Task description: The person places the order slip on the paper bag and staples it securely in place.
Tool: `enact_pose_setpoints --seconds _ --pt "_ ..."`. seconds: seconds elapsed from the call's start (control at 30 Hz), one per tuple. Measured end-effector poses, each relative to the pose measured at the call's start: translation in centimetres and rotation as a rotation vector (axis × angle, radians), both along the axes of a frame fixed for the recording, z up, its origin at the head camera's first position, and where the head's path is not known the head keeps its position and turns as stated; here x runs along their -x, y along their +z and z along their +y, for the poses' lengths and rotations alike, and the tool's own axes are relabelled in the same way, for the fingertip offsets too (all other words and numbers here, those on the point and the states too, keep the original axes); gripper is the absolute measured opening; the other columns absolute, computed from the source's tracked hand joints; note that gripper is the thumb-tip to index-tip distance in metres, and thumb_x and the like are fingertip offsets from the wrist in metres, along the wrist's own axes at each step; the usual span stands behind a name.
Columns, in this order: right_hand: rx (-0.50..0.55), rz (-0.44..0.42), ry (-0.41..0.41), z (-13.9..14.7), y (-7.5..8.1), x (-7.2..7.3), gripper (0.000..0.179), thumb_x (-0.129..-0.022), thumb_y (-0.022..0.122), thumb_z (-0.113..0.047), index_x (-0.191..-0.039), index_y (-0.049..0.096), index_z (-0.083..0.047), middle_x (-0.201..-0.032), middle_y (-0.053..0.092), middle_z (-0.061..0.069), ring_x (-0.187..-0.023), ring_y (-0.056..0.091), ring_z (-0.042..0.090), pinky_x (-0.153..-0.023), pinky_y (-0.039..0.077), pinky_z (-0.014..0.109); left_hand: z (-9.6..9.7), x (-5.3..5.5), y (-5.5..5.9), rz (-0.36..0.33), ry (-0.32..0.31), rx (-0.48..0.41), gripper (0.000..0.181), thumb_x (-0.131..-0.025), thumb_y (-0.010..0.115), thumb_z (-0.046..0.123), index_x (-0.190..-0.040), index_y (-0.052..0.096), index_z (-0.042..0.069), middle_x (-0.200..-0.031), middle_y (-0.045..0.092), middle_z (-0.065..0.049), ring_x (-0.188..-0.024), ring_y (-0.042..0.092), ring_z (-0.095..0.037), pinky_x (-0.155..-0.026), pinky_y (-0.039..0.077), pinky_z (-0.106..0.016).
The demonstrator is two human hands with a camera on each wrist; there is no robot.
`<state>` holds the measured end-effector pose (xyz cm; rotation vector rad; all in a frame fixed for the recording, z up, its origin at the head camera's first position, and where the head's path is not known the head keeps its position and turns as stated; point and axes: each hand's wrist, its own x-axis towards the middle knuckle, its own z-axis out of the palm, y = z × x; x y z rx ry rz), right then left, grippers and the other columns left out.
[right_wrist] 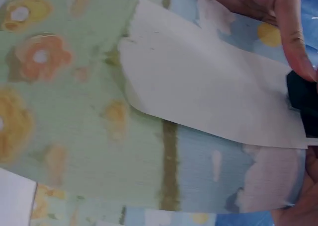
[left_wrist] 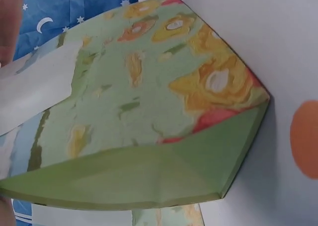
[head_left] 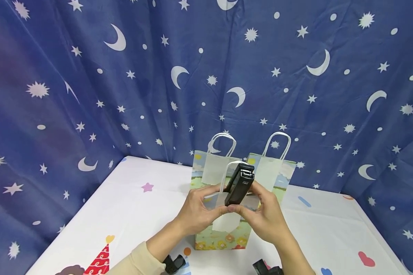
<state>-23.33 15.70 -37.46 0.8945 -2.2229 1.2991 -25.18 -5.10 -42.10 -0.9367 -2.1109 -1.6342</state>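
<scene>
A black stapler (head_left: 239, 185) stands tilted at the top of the front gift bag (head_left: 221, 240), which is pale green with printed flowers. My left hand (head_left: 197, 210) grips the stapler from the left, its thumb on the lower end. From the other side my right hand (head_left: 266, 215) holds it too, the two thumbs meeting there. A white paper piece (right_wrist: 208, 82) hangs down the bag's front from under the stapler. The bag's white cord handle (head_left: 223, 177) rises beside the stapler. In the left wrist view the bag's green side panel (left_wrist: 149, 176) shows.
Two similar bags stand behind, a left one (head_left: 197, 168) and a right one (head_left: 285, 172), each with white paper and cord handles. The white printed tablecloth (head_left: 137, 214) meets a blue star-and-moon curtain (head_left: 206, 76). Black wrist devices (head_left: 173, 263) show at the lower edge.
</scene>
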Motion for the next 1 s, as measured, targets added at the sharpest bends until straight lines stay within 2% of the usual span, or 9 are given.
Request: enact_pose_setpoints --seconds 0.17,0.3,0.43,0.6,0.83,0.93,1.0 --pt "0.045 0.006 -0.014 -0.2 -0.5 0.1 0.054 -0.078 0.089 -0.003 -0.126 0.068 -0.017 -0.108 0.076 -0.001 -0.097 0.07 0.012 -0.095 0.05 0.026 0.1 0.2 0.0 -0.003 0.01 0.007 0.045 -0.09 0.083 0.024 -0.133 0.07 0.019 -0.135 0.07 0.003 -0.131 0.063 -0.015 -0.109 0.051 -0.038" --pt "0.06 0.0 -0.03 -0.4 -0.8 0.2 0.054 -0.078 0.089 -0.003 -0.126 0.069 -0.015 -0.107 0.076 -0.001 -0.094 0.07 0.011 -0.092 0.051 0.026 0.1 0.3 0.0 0.037 0.017 0.009 0.045 -0.091 0.082 0.024 -0.134 0.07 0.017 -0.136 0.069 0.0 -0.131 0.063 -0.019 -0.108 0.052 -0.038" --pt "0.077 0.001 -0.026 -0.7 -1.0 0.3 0.055 -0.078 0.088 0.0 -0.128 0.069 -0.012 -0.11 0.075 0.002 -0.096 0.07 0.01 -0.092 0.052 0.024 0.1 0.3 0.0 0.078 0.038 0.014 0.048 -0.091 0.082 0.022 -0.136 0.069 0.014 -0.136 0.069 -0.004 -0.13 0.064 -0.022 -0.106 0.053 -0.038" --pt "0.077 -0.02 -0.043 -0.8 -1.0 0.2 0.056 -0.077 0.088 -0.001 -0.129 0.069 -0.013 -0.115 0.074 0.0 -0.1 0.07 0.009 -0.093 0.052 0.023 0.0 0.2 0.0 0.083 0.053 0.013 0.049 -0.09 0.082 0.021 -0.137 0.068 0.012 -0.137 0.068 -0.005 -0.129 0.064 -0.022 -0.106 0.053 -0.038" --pt "0.078 0.02 -0.062 -1.1 -1.1 0.3 0.05 -0.076 0.089 0.0 -0.121 0.072 -0.012 -0.109 0.076 0.001 -0.095 0.071 0.009 -0.087 0.054 0.023 0.0 0.3 0.0 0.1 0.066 0.007 0.049 -0.089 0.083 0.019 -0.135 0.069 0.012 -0.134 0.07 -0.005 -0.127 0.066 -0.022 -0.105 0.054 -0.038" --pt "0.078 0.028 -0.058 -1.1 -1.1 0.4 0.048 -0.076 0.089 0.0 -0.12 0.073 -0.012 -0.109 0.075 0.002 -0.095 0.071 0.009 -0.087 0.054 0.023 0.0 0.4 0.0 0.084 0.061 0.01 0.046 -0.089 0.083 0.019 -0.133 0.07 0.013 -0.133 0.071 -0.004 -0.127 0.066 -0.021 -0.105 0.054 -0.038" --pt "0.07 0.013 -0.054 -0.9 -1.1 0.5 0.05 -0.076 0.089 0.0 -0.121 0.072 -0.013 -0.111 0.075 0.0 -0.096 0.071 0.009 -0.089 0.054 0.023 -0.1 0.4 0.1 0.043 0.056 0.012 0.045 -0.089 0.084 0.02 -0.131 0.072 0.015 -0.132 0.072 -0.002 -0.126 0.067 -0.02 -0.105 0.054 -0.037"
